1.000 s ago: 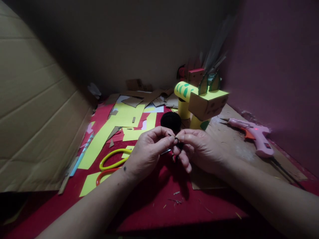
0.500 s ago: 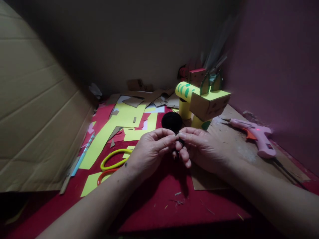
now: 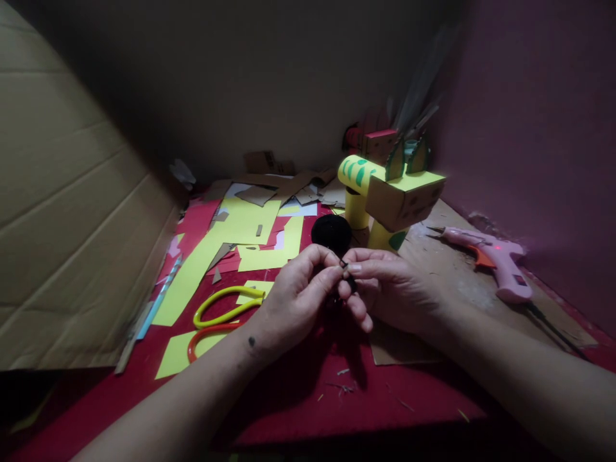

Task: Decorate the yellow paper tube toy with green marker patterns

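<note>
Both hands meet over the middle of the red table, fingertips touching. Black yarn [image 3: 351,282] is pinched between them, and some of it hangs by the fingers of my right hand [image 3: 394,282]. The thumb and index finger of my left hand [image 3: 301,289] close on the same dark strand. Just beyond the fingertips lies a round black ball of yarn [image 3: 331,232], partly covered by the hands. Behind it stands a yellow paper animal figure [image 3: 404,192] with a box head, upright ears and green marks.
A pink glue gun [image 3: 500,260] with a red light lies on cardboard [image 3: 474,285] at right. Scissors [image 3: 216,311] with yellow and orange handles rest left of my hands. Yellow paper scraps [image 3: 202,260], a blue pencil [image 3: 158,301] and a red figure [image 3: 380,142] lie around. A cardboard panel [image 3: 77,192] stands at left.
My left hand has turned slightly and its thumb now points up more. The fingers of both hands have shifted a little on the yarn, more of which shows between the fingertips.
</note>
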### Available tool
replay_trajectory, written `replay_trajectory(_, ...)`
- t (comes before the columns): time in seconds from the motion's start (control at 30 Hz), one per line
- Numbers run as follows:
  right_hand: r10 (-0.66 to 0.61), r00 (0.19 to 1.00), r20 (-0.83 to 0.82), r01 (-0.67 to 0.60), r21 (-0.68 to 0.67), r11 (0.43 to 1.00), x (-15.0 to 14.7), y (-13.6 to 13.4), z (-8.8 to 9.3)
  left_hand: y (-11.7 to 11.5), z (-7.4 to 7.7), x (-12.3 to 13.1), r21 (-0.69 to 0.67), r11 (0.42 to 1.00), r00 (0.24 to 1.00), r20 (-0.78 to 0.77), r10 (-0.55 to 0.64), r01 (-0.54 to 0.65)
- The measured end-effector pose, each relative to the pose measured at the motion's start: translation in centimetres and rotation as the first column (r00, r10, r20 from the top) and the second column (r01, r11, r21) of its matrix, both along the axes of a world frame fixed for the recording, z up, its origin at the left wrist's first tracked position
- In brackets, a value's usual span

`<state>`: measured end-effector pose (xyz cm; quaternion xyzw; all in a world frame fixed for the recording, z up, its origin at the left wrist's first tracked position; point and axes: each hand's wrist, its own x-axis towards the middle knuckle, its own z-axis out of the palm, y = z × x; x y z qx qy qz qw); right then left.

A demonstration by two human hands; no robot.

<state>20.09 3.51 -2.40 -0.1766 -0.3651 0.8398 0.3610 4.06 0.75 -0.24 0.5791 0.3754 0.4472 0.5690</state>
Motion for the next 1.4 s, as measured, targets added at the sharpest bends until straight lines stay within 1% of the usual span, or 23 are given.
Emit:
replay_trajectory(0.07, 0.032, 0.999, 0.001, -0.032, -0.013, 0.999, 0.1, 0.1, -0.1, -0.2, 0.2, -0.1, 0.064, 0.997, 0.998, -0.033, -0.048, 0.05)
replay_trajectory(0.13, 0.058, 0.998, 0.003, -0.057, -0.027, 0.998, 0.3, 0.3, -0.2, -0.2, 0.1, -0.1, 0.09, 0.994, 0.998, -0.04, -0.055, 0.058)
replay_trajectory(0.23, 0.101, 0.995, 0.011, -0.1, -0.043, 0.994, 0.4, 0.5, -0.3, 0.0, -0.2, 0.0, 0.044, 0.999, 1.0, 0.0, -0.002, 0.002)
replay_trajectory(0.33, 0.123, 0.992, 0.016, -0.122, -0.039, 0.992, 0.5, 0.4, -0.1, 0.4, -0.7, 0.1, -0.04, 0.999, 0.99, 0.139, 0.014, -0.009)
replay_trajectory(0.4, 0.122, 0.992, 0.02, -0.122, -0.032, 0.992, 0.6, 0.2, 0.1, 0.6, -0.9, 0.0, -0.085, 0.996, 0.978, 0.208, -0.005, 0.023)
replay_trajectory(0.47, 0.124, 0.992, 0.023, -0.124, -0.027, 0.992, 0.6, 0.0, 0.3, 0.7, -1.1, 0.0, -0.118, 0.989, 0.969, 0.239, -0.06, 0.09)
replay_trajectory(0.6, 0.112, 0.993, 0.026, -0.111, -0.017, 0.994, 0.6, 0.0, 0.3, 0.6, -1.0, 0.0, -0.138, 0.966, 0.932, 0.321, -0.166, 0.22)
replay_trajectory(0.67, 0.094, 0.995, 0.031, -0.094, -0.007, 0.996, 0.5, 0.0, 0.3, 0.4, -0.9, 0.1, -0.13, 0.962, 0.921, 0.343, -0.184, 0.24)
replay_trajectory(0.77, 0.072, 0.997, 0.036, -0.073, 0.012, 0.997, 0.3, -0.1, 0.3, 0.2, -0.8, 0.0, -0.122, 0.963, 0.928, 0.319, -0.191, 0.24)
replay_trajectory(0.93, 0.017, 0.997, 0.078, -0.021, 0.042, 0.999, 0.0, -0.1, 0.1, 0.3, -0.9, -0.1, -0.144, 0.979, 0.978, 0.175, -0.117, 0.142)
replay_trajectory(1.1, -0.034, 0.995, 0.098, 0.029, 0.048, 0.998, -0.1, -0.1, -0.1, 0.8, -1.3, -0.2, -0.155, 0.979, 0.972, 0.215, -0.096, 0.131)
replay_trajectory(1.23, -0.049, 0.993, 0.104, 0.043, 0.056, 0.998, -0.2, -0.1, 0.0, 1.0, -1.3, -0.3, -0.164, 0.985, 0.987, 0.159, -0.023, 0.05)
replay_trajectory(1.3, -0.058, 0.993, 0.102, 0.052, 0.063, 0.997, -0.2, 0.0, 0.0, 1.0, -1.1, -0.5, -0.135, 0.991, 0.995, 0.102, 0.014, 0.0)
replay_trajectory(1.4, -0.071, 0.992, 0.106, 0.064, 0.074, 0.995, -0.2, 0.1, -0.1, 0.8, -0.4, -0.7, 0.001, 0.999, 0.999, -0.029, 0.043, -0.043)
